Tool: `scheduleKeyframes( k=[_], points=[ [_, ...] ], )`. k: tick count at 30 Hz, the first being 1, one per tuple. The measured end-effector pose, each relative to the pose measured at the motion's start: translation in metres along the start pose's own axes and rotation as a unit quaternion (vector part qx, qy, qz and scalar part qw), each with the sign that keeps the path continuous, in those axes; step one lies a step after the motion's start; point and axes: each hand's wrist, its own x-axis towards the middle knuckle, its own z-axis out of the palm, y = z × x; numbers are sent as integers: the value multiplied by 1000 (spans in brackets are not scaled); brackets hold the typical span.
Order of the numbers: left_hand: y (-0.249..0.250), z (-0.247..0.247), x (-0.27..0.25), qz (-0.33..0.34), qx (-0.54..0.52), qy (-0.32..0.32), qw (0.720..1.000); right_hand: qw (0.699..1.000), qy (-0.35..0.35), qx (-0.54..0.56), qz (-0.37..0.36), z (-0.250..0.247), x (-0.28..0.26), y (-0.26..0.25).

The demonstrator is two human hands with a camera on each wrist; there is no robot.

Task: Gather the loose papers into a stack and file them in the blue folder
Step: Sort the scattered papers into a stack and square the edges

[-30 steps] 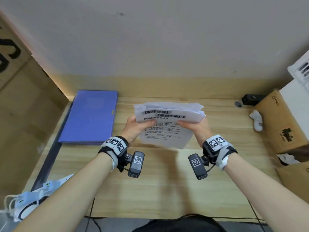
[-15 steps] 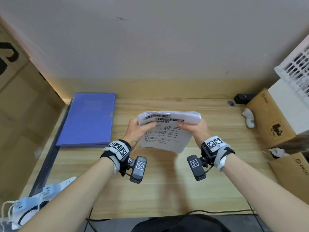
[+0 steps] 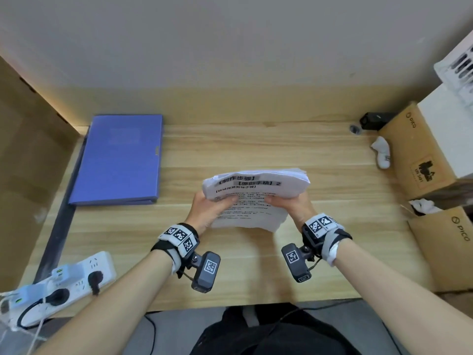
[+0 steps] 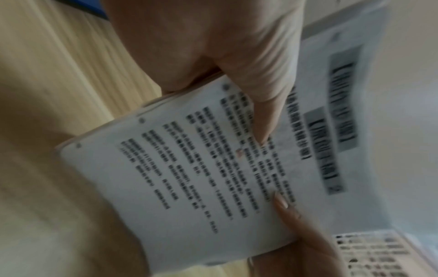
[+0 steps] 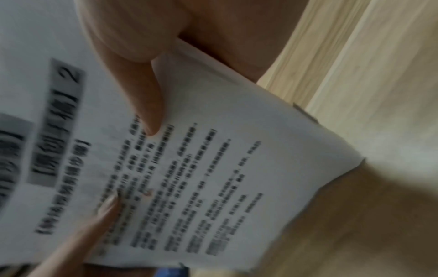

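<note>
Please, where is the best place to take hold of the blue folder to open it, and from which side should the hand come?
Probably the blue folder is best gripped at its right long edge, near the small clasp, coming from the right. It lies closed and flat on the desk, and that edge faces the left hand, which now holds the paper stack.

Folder (image 3: pixel 117 160) lies on desk (image 3: pixel 256 265), left of papers (image 3: pixel 256 185); boxes (image 3: pixel 419 155) right.

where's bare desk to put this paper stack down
Bare wood lies between the blue folder and the cardboard boxes, behind and under the paper stack both hands hold. The near left corner is crowded by the power strip.
</note>
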Motion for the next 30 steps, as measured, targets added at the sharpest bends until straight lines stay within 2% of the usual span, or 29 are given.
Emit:
scheduleKeyframes(
  k=[3, 6, 11, 14, 18, 22, 26, 30],
  points=[
    [-20, 8, -2, -25, 30, 13, 999, 1000, -2, -18, 22, -7, -3, 15],
    [-28, 16, 1, -50, 47, 31, 997, 997, 37, -5, 70, -19, -1, 18],
    [-34, 43, 19, -93, 82, 17, 992, 990, 81, -3, 114, -52, 16, 30],
    [-48, 66, 31, -125, 113, 26, 985, 987, 81, -37, 136, -76, 28, 47],
    [-70, 100, 47, -192, 105, 29, 975, 974, 90, -142, 150, -107, 52, 71],
    [-96, 121, 60, -240, 156, 64, 956, 962, 77, -184, 187, -127, 72, 98],
    [-103, 130, 64, -246, 182, 104, 946, 960, 68, -187, 199, -139, 78, 113],
    [-101, 130, 67, -255, 195, 106, 941, 956, 76, -201, 200, -143, 83, 109]
  ],
)
